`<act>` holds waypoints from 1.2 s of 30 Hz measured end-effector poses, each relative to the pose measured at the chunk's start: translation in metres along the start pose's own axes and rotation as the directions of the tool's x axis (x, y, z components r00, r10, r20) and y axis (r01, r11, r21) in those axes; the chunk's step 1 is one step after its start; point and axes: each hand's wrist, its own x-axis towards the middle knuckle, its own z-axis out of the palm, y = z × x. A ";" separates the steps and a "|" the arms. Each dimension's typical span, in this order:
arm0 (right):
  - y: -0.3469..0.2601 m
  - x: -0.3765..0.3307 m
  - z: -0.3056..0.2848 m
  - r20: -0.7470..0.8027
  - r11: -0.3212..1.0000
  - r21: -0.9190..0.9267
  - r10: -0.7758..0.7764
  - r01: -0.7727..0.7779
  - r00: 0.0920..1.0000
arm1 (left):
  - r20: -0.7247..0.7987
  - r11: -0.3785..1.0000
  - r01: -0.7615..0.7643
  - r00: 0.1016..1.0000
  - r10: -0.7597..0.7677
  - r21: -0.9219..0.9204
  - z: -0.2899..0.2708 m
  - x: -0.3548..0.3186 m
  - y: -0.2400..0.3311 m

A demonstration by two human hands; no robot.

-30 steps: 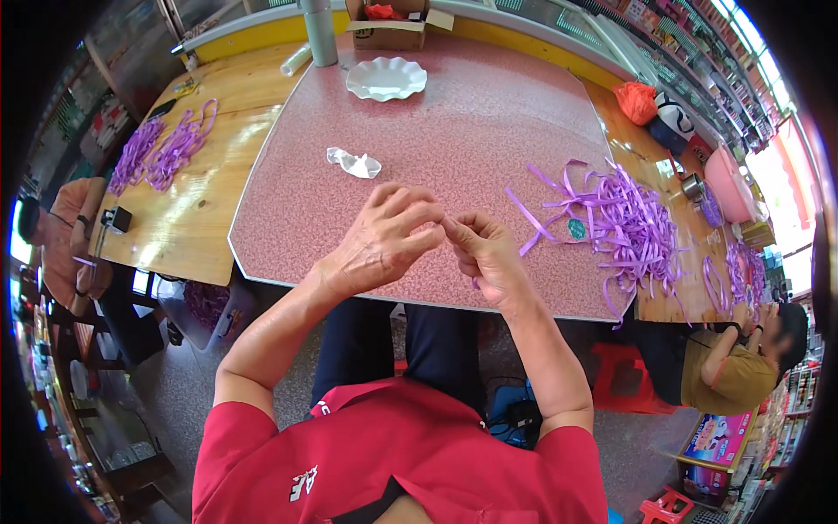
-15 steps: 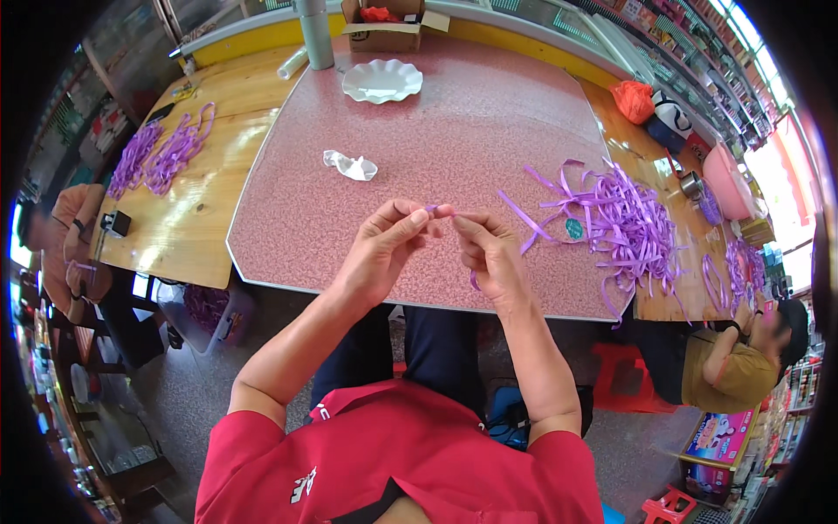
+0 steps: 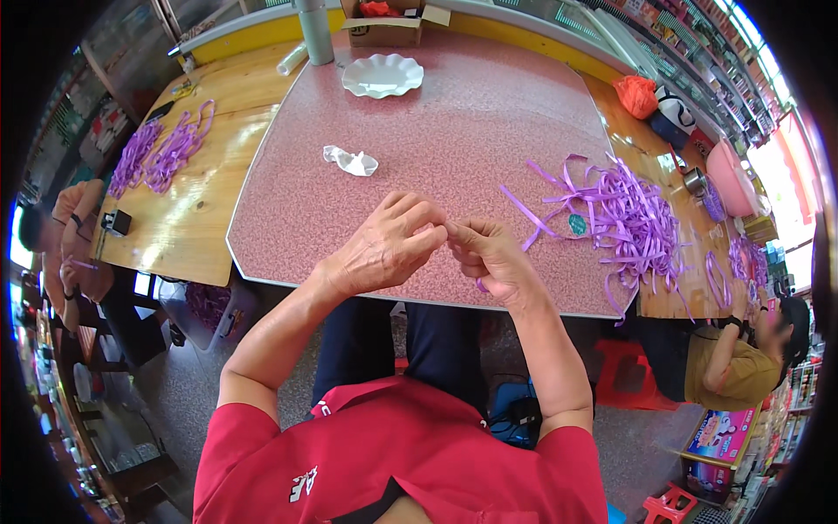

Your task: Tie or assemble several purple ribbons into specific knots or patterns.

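Note:
My left hand and my right hand meet fingertip to fingertip above the near edge of the pink speckled table. Both pinch a short strip of purple ribbon; only a small loop of it shows below my right palm, the rest is hidden by the fingers. A loose heap of purple ribbon strips lies on the table to the right of my right hand, with a small teal round tag on it.
A crumpled clear wrapper lies mid-table and a white scalloped plate stands at the far edge beside a cardboard box. More purple ribbon lies on the wooden bench at left. A person sits at right, another at left.
My hands have stayed together over the table edge; the fingers have shifted on the ribbon and its loop now hangs below my right hand.

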 end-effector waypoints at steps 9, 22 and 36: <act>0.006 0.008 0.017 -0.076 1.000 0.014 -0.025 0.026 0.997 | -0.286 0.955 0.148 0.933 -0.221 -0.257 0.022 -0.016 0.005; 0.019 0.014 0.027 0.013 0.620 -0.432 -0.722 0.655 0.692 | 0.240 -0.165 0.177 0.615 -0.751 -0.970 0.026 -0.007 0.011; 0.020 0.014 0.029 0.137 0.218 -0.759 -0.867 0.613 0.479 | 0.104 0.100 0.319 0.562 -0.820 -0.942 0.032 -0.013 0.023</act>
